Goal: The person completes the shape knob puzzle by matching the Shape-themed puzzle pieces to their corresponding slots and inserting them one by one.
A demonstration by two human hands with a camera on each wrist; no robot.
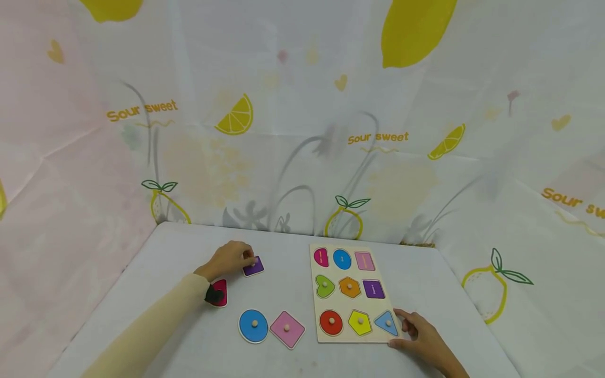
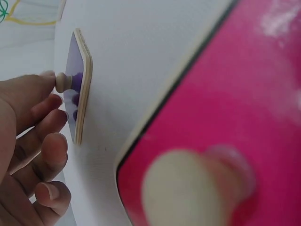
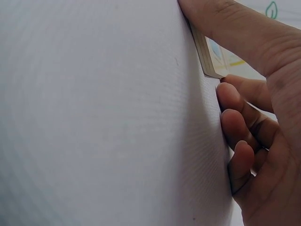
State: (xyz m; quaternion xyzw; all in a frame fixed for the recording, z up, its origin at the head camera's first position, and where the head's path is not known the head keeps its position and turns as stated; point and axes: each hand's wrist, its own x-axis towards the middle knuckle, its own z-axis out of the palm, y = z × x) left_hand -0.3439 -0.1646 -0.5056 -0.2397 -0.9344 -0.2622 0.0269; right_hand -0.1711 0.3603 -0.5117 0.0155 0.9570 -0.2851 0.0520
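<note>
At the left of the table, my left hand (image 1: 232, 258) pinches the knob of a purple square puzzle piece (image 1: 253, 268). In the left wrist view, thumb and fingertips meet at that wooden knob (image 2: 62, 82), and the piece lies on or just over the cloth. Under the left wrist is a magenta puzzle piece (image 1: 221, 292), partly hidden by the wrist camera. My right hand (image 1: 423, 338) grips the near right corner of the wooden puzzle board (image 1: 347, 336), thumb on the front edge and index finger on the right edge. The other right fingers are curled against the table.
A blue round piece (image 1: 250, 332) and a pink square piece (image 1: 289, 337) lie in front of the board's left side. Several knobbed pieces, among them a red circle (image 1: 327, 326), sit in the board. A lemon-printed cloth (image 1: 302, 131) stands behind the white table.
</note>
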